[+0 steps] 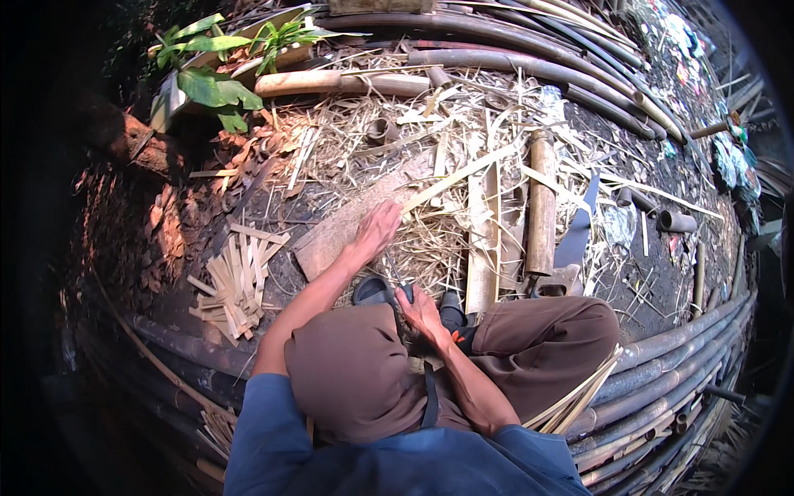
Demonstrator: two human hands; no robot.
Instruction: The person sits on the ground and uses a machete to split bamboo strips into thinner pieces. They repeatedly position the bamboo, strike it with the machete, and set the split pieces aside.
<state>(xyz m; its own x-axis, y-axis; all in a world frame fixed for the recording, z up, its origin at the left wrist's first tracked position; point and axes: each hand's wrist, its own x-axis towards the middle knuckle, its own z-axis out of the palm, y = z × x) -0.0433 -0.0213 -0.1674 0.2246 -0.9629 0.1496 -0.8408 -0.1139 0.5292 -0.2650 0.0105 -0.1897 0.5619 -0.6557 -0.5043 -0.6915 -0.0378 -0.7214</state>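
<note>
My left hand (pixel 379 228) is closed on the near end of a long pale bamboo strip (pixel 460 176), which runs away to the upper right. Under this hand lies a flat wooden board (pixel 324 248). Close to my lap, my right hand (pixel 423 314) grips a knife by its dark handle (pixel 406 293). The thin blade points away from me toward the board and is hard to make out. Left of my knee, a pile of short split bamboo pieces (pixel 234 285) rests on the ground.
Shavings (pixel 430 240) cover the ground ahead. To the right are a split bamboo length (pixel 483 248), a bamboo tube (pixel 541 198) and a handsaw (pixel 578 231). Long bamboo poles (pixel 529 62) lie at the back, more poles (pixel 662 355) at right. A leafy plant (pixel 211 87) stands far left.
</note>
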